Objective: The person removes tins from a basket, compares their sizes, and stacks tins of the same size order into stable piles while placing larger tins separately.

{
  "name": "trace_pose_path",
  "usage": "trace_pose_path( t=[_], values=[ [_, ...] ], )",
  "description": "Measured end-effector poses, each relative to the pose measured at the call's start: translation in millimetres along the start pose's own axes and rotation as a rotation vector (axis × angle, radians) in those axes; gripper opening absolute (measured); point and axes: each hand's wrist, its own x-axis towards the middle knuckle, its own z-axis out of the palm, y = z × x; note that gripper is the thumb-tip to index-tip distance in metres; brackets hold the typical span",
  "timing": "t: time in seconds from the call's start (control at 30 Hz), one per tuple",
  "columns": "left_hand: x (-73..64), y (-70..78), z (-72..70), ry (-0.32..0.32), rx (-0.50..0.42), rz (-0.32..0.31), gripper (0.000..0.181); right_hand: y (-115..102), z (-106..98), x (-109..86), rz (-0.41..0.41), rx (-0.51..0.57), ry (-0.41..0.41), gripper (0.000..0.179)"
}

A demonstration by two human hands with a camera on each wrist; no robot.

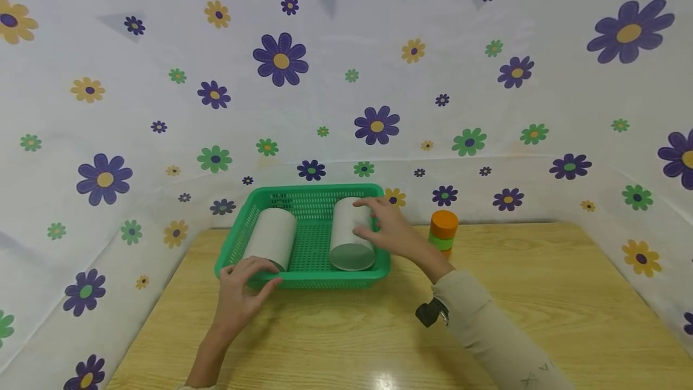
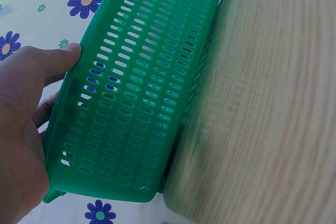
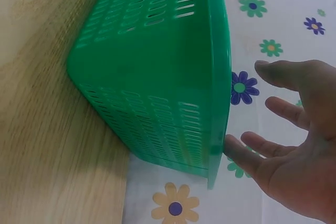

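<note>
A green plastic basket with slotted walls sits on the wooden table, holding two plain white cylinders on their sides. At the basket's front left corner, my left hand pinches the rim, thumb outside and fingers reaching inside over the near end of the left white cylinder. The left wrist view shows the thumb on the rim, with the other fingers partly hidden behind it. My right hand is at the right white cylinder, fingers spread and thumb apart. One right fingertip is right at the basket rim in the right wrist view.
An orange container with a green band stands right of the basket, partly behind my right forearm. A white flowered cloth hangs behind the wooden table and along its sides. A dark device is strapped at my right wrist.
</note>
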Motion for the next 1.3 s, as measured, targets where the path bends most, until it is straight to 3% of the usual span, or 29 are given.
trace_pose_path(
  t=[0.33, 0.87, 1.07, 1.3],
  values=[
    [-0.3, 1.0, -1.1, -0.010, 0.001, -0.009, 0.024, -4.8, 2.5, 19.0, 0.115, -0.096, -0.125, 0.057],
    [0.1, 3.6, -2.9, -0.016, -0.001, -0.020, 0.024, -11.5, 20.2, 40.8, 0.228, -0.154, -0.201, 0.056],
    [-1.5, 1.4, -1.8, -0.013, 0.000, -0.021, 0.024, -9.7, 24.8, 51.0, 0.352, -0.044, -0.204, 0.082],
    [-0.8, 0.4, -2.3, -0.016, 0.000, -0.015, 0.023, -2.6, 27.8, 58.8, 0.483, 0.125, -0.221, 0.098]
  ],
)
